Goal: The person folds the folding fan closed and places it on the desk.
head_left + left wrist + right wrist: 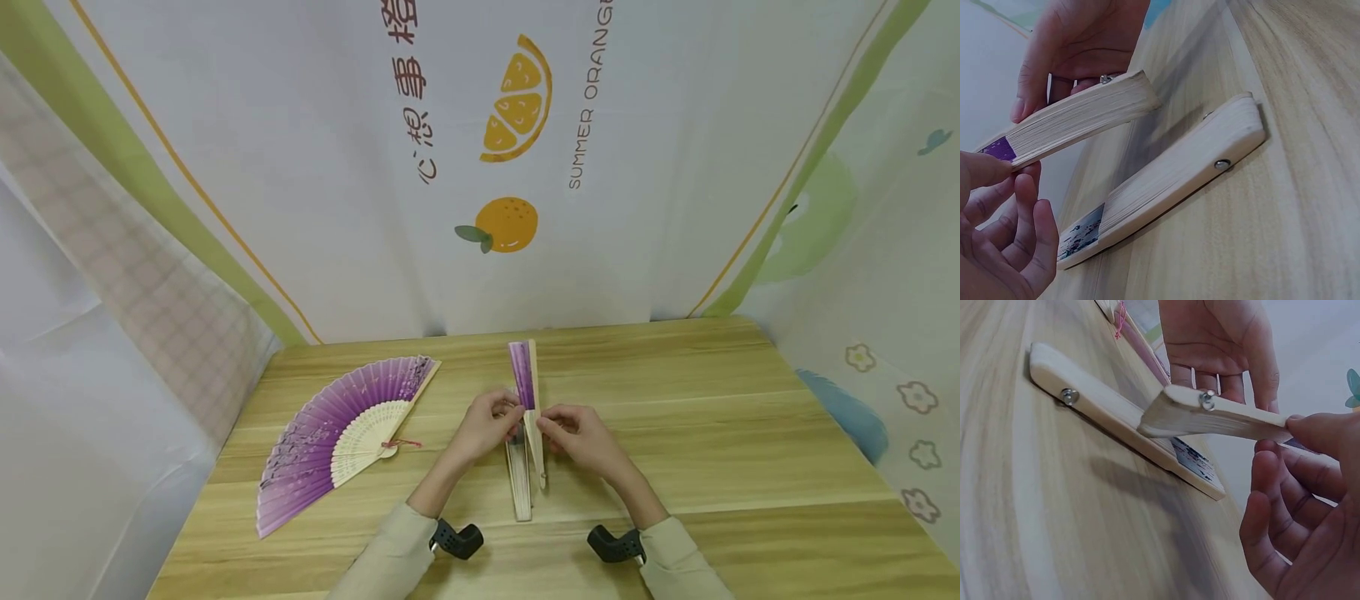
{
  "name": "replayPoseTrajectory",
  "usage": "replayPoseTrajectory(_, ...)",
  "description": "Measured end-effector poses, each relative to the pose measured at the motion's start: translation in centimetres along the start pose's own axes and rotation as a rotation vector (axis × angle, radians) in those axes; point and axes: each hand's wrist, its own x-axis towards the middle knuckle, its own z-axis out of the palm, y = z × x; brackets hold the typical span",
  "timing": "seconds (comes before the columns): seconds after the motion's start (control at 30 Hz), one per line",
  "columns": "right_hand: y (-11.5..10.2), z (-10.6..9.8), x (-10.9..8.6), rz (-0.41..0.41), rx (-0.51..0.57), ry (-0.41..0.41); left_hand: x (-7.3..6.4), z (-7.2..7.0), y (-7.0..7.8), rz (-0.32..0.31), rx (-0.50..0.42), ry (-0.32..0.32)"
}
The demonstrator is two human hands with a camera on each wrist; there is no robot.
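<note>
Between both hands is a nearly folded purple fan (533, 437) with pale wooden ribs, raised above the table. The left hand (482, 427) pinches its left side, thumb against the ribs near the purple cloth. On the other side the right hand (587, 435) pinches the fan's edge between thumb and fingers. A metal rivet shows at the pivot end of the held fan (1235, 412) in the right wrist view. Beneath it, a second folded fan (1166, 184) with dark patterned cloth lies on the table; the hands partly hide it in the head view.
An open purple fan (367, 383) with a red cord is spread at the table's left. The wood-grain table (675, 400) meets a white printed curtain (622, 275) along its back edge. Black wrist devices (459, 542) sit near both sleeves.
</note>
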Motion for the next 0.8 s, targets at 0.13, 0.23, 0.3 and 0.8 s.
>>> replayPoseTrajectory(0.13, 0.0, 0.1, 0.1, -0.003, -0.001, 0.007, 0.1, 0.0, -0.2, -0.004, -0.007, 0.001)
replayPoseTrajectory(0.23, 0.0, 0.1, 0.1, -0.008, 0.007, 0.007, -0.1, 0.0, 0.4, -0.019, -0.013, -0.003)
replayPoseTrajectory(0.3, -0.1, 0.0, 0.1, -0.017, 0.014, 0.007, 0.0, 0.0, 0.4, -0.033, -0.008, -0.004)
replayPoseTrajectory(0.8, -0.7, 0.1, -0.1, -0.033, 0.023, 0.018, -0.3, 0.3, 1.7, -0.038, -0.016, -0.006)
